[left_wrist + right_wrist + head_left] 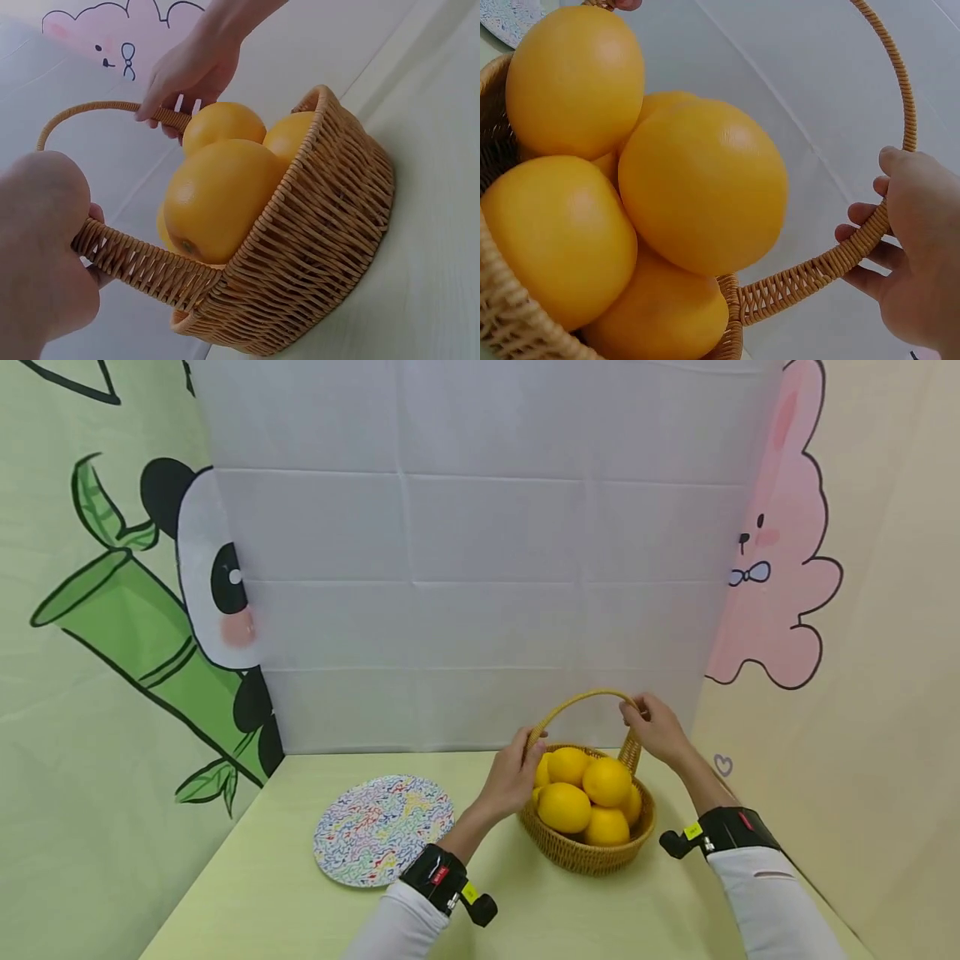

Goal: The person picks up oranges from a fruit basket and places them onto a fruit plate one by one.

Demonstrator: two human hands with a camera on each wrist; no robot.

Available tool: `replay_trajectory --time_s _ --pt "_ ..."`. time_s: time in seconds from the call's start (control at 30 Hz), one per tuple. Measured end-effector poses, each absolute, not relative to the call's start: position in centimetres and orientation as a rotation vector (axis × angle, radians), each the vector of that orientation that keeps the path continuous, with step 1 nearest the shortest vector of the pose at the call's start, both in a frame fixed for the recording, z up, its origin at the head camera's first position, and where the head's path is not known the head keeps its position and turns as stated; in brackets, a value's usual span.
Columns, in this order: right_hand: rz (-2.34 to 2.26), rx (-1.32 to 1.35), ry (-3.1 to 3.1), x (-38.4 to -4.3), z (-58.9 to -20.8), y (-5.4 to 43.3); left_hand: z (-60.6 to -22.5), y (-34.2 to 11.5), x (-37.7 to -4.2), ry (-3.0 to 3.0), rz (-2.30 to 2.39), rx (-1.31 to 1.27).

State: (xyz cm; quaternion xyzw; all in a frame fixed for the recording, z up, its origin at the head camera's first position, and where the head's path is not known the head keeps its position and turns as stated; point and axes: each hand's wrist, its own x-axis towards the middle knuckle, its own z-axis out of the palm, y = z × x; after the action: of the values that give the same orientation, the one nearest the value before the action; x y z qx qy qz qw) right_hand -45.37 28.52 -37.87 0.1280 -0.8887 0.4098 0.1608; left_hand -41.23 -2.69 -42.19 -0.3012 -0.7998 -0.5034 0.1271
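Note:
A brown wicker basket [581, 857] with a tall arched handle [592, 694] stands on the table's right half. Several yellow-orange round fruits, which look like oranges [565, 807], are heaped inside it, up past the rim. My left hand [513, 777] grips the handle's left side just above the rim; the left wrist view shows its fingers wrapped around the woven strip [142, 259]. On the opposite side my right hand [657, 729] holds the handle higher up, thumb and fingers curled about it in the right wrist view [922, 240].
Left of the basket lies a round plate [382, 831] with a multicoloured squiggle pattern, partly behind my left forearm. The pale table [300, 927] meets a grey-white cloth backdrop [480, 568] behind. A wall with a pink rabbit drawing [780, 610] rises on the right.

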Motion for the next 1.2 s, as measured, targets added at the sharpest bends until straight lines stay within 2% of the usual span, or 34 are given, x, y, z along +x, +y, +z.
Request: replay_trajectory --time_s 0.23,0.4,0.67,0.97,1.2 --pt "1.423 0.416 -2.458 -44.8 -40.4 29.0 -42.5 -4.9 -42.1 -2.347 -1.445 -0.874" --pt "1.639 0.439 -2.364 -44.1 -41.7 28.7 -42.4 -5.5 -42.3 -2.361 -1.484 -0.774" --pt "1.852 0.502 -2.229 -42.3 -42.8 27.2 -42.3 -5.1 -43.4 -2.338 -1.555 -0.557" --pt "2.044 0.683 -2.082 -40.3 -43.6 25.4 -41.9 -5.6 -45.1 -2.361 -1.58 -0.53" --pt "1.993 0.515 -2.082 -38.5 -43.9 22.6 -41.6 -6.2 -46.3 -2.363 -1.599 -0.494"
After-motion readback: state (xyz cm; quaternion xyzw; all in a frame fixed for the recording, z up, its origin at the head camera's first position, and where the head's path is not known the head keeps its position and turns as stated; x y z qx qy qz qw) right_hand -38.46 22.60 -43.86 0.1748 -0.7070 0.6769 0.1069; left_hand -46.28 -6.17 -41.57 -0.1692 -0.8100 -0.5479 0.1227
